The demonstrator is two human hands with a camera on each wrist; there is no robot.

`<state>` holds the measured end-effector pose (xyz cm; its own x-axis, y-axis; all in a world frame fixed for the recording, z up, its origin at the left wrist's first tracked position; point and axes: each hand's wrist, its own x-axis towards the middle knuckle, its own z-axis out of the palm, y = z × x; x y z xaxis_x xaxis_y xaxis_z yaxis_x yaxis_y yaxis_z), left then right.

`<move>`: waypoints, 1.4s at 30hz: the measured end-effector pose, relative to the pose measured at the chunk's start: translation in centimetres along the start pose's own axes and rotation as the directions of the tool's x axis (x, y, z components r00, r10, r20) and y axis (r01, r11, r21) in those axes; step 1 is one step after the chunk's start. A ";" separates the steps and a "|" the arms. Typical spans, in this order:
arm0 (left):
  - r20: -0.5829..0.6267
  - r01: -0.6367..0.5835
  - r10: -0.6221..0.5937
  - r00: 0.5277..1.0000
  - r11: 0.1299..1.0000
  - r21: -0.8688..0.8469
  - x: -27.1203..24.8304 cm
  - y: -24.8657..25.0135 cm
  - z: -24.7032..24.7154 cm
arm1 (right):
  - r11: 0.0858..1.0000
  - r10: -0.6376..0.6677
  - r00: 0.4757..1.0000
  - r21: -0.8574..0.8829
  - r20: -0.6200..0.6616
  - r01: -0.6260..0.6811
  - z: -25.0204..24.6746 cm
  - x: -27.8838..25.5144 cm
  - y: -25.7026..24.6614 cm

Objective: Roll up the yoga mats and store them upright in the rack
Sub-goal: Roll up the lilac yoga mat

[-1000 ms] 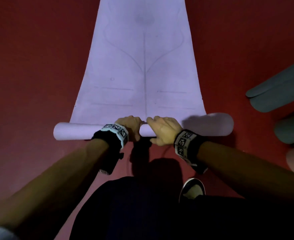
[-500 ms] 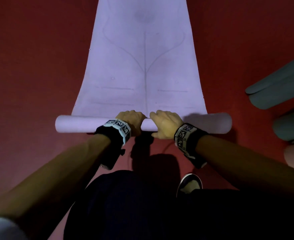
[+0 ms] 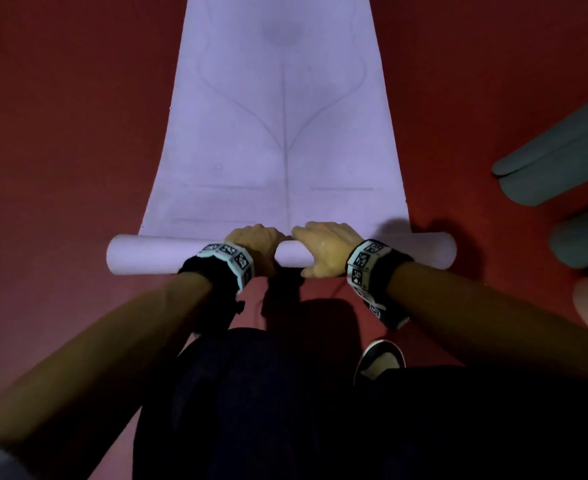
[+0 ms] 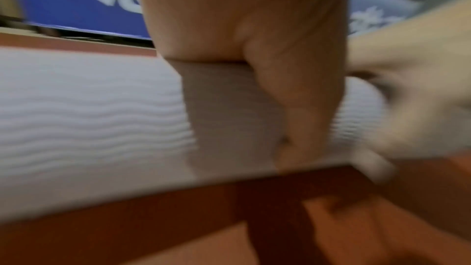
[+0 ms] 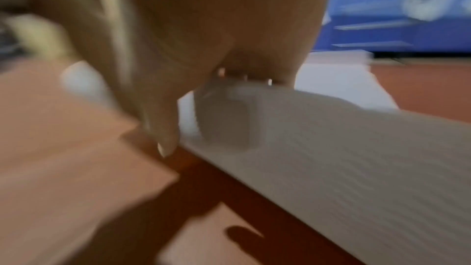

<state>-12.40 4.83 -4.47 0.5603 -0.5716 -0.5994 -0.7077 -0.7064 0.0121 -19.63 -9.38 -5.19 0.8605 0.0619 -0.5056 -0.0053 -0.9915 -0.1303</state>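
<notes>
Gripping the rolled end of the lilac mat (image 3: 278, 109) with both hands, side by side right at the middle of the roll (image 3: 147, 254); left hand (image 3: 256, 245) and right hand (image 3: 325, 247) nearly touch, fingers curled over the top of the tube and thumbs tucked on the near side; both wrists have black bands with white coded tags on them.

From the left wrist cam you can see that hand (image 4: 244, 51) clamped down on the roll (image 4: 89, 112), thumb running down its near face, and the wavy ribbed texture of the mat's underside shows up nicely; right wrist cam is blurry, but the right hand (image 5: 203, 37) sits on top of the roll (image 5: 344, 148) with its thumb hanging over the edge toward the floor.

Roll itself lies crosswise on the red floor (image 3: 60, 133), sticking out well past both hands on either side; the unrolled part stretches flat away from the hands, with faint alignment lines printed on it.

Off to the right, well apart from the hands, a couple of grey-green rolled mats (image 3: 555, 161) lie on the floor; dark trousers and one shoe (image 3: 380, 362) show below the arms.
</notes>
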 end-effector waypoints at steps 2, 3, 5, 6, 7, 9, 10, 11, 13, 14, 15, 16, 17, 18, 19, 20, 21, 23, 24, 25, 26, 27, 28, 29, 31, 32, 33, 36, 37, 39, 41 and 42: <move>0.078 0.026 -0.025 0.997 1.000 -0.013 0.5 -0.2 -0.5 | 0.998 -0.016 0.999 -0.056 -0.032 0.014 0.6 -0.3 -0.1; 0.090 0.026 -0.023 0.996 0.999 -0.035 0.6 -0.4 -0.6 | 0.999 -0.007 0.999 -0.047 -0.031 0.006 0.6 -0.2 -0.2; 0.062 0.019 -0.015 0.998 0.998 -0.063 0.1 -0.8 -0.2 | 1.000 0.006 1.000 -0.020 -0.021 -0.007 0.3 0.1 -0.4; 0.002 -0.001 0.001 1.000 0.998 -0.065 -0.3 -1.0 0.3 | 1.000 0.004 1.000 -0.010 -0.011 -0.004 0.1 0.2 -0.4; -0.079 -0.045 0.040 0.996 0.997 -0.057 -0.6 -1.1 0.9 | 1.000 0.005 1.000 0.003 0.011 -0.005 -0.2 0.4 -0.3; -0.205 -0.130 0.130 0.970 0.991 0.014 -1.4 -1.3 2.3 | 0.999 0.011 0.997 0.040 0.078 -0.014 -0.6 0.6 -0.2; -0.234 -0.148 0.155 0.960 0.988 0.048 -1.4 -1.3 2.7 | 0.998 0.013 0.993 0.060 0.113 -0.020 -0.6 0.8 -0.2; -0.240 -0.142 0.152 0.959 0.988 0.057 -1.4 -1.3 2.8 | 0.997 0.014 0.989 0.071 0.145 -0.024 -0.7 0.9 -0.2; -0.179 -0.115 0.121 0.976 0.993 0.040 -1.0 -0.7 2.1 | 0.997 0.024 0.984 0.068 0.176 -0.036 -0.6 0.9 -0.1; -0.121 -0.104 0.106 0.987 0.994 0.026 -0.6 -0.2 1.5 | 0.997 0.032 0.987 0.059 0.159 -0.042 -0.4 0.8 0.0; -0.054 -0.084 0.085 0.995 0.996 0.015 0.0 0.1 0.9 | 0.998 0.037 0.992 0.043 0.124 -0.043 -0.3 0.5 0.2; 0.016 -0.061 0.061 0.998 0.998 0.018 0.7 0.4 0.5 | 0.999 0.039 0.996 0.031 0.076 -0.041 0.0 0.2 0.4; 0.091 -0.040 0.037 0.995 0.999 0.032 1.2 0.4 0.1 | 0.999 0.039 0.998 0.016 0.038 -0.040 0.2 -0.1 0.5; 0.151 -0.036 0.032 0.988 0.999 0.026 1.7 0.6 0.0 | 0.999 0.038 0.999 0.005 0.016 -0.038 0.5 -0.2 0.5; 0.189 -0.052 0.050 0.981 0.999 0.005 2.1 0.4 -0.2 | 0.999 0.040 0.999 -0.006 0.009 -0.040 0.7 -0.4 0.3; 0.199 -0.072 0.074 0.977 0.997 -0.018 2.2 0.2 -0.1 | 0.999 0.042 0.999 -0.012 0.003 -0.042 0.8 -0.4 0.3; 0.172 -0.081 0.084 0.981 0.996 -0.023 1.9 0.0 0.0 | 0.999 0.050 0.999 -0.010 0.011 -0.050 0.7 -0.4 0.2; 0.004 -0.116 0.116 0.993 0.993 -0.012 0.8 -0.4 0.9 | 0.997 0.069 0.996 0.026 0.049 -0.070 0.2 -0.2 0.5; -0.098 -0.156 0.155 0.983 0.988 0.005 0.1 -0.4 1.4 | 0.996 0.074 0.994 0.053 0.083 -0.079 -0.1 -0.1 0.7; -0.163 -0.184 0.189 0.968 0.982 0.042 -0.4 -0.4 2.0 | 0.993 0.076 0.989 0.077 0.128 -0.086 -0.5 0.0 0.8; -0.197 -0.204 0.210 0.958 0.978 0.052 -0.7 -0.3 2.6 | 0.991 0.070 0.983 0.096 0.171 -0.088 -0.7 0.3 0.9; -0.191 -0.193 0.195 0.962 0.981 0.029 -0.8 -0.3 2.7 | 0.991 0.061 0.977 0.108 0.206 -0.085 -0.8 0.3 0.9; -0.154 -0.176 0.172 0.973 0.984 -0.010 -0.8 0.1 2.5 | 0.990 0.055 0.974 0.116 0.220 -0.082 -0.6 0.4 0.8; -0.089 -0.157 0.153 0.984 0.987 -0.029 -0.5 0.1 2.1 | 0.990 0.052 0.976 0.114 0.211 -0.077 -0.4 0.2 0.7; 0.078 -0.136 0.137 0.988 0.991 -0.020 0.2 0.6 0.9 | 0.993 0.048 0.987 0.096 0.151 -0.063 0.4 -0.3 0.5; 0.162 -0.131 0.130 0.978 0.991 -0.003 0.3 0.8 0.2 | 0.995 0.042 0.991 0.080 0.125 -0.052 1.1 -0.5 0.4; 0.233 -0.118 0.111 0.966 0.993 0.015 0.7 0.9 -0.2 | 0.997 0.037 0.993 0.065 0.110 -0.044 1.5 -0.8 0.3; 0.214 -0.136 0.141 0.967 0.990 -0.040 0.6 0.4 0.3 | 0.997 0.041 0.992 0.058 0.120 -0.049 1.6 -0.9 0.2; 0.129 -0.169 0.176 0.976 0.983 -0.066 0.3 0.2 1.2 | 0.996 0.041 0.989 0.069 0.140 -0.051 1.3 -0.7 0.4; -0.035 -0.220 0.218 0.975 0.971 -0.088 -0.5 0.0 2.6 | 0.993 0.028 0.981 0.104 0.193 -0.048 0.6 -0.4 0.9; -0.054 -0.191 0.187 0.981 0.978 -0.082 -0.5 0.4 2.7 | 0.992 0.006 0.973 0.121 0.230 -0.035 0.3 -0.2 1.2; -0.017 -0.172 0.171 0.985 0.980 -0.100 -0.2 0.5 2.1 | 0.991 0.008 0.972 0.126 0.233 -0.039 0.4 -0.1 1.3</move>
<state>-13.76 5.45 -6.01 0.4382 -0.6914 -0.5745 -0.7471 -0.6355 0.1949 -19.94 -10.59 -5.61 0.7181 0.0785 -0.6915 -0.1027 -0.9708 -0.2169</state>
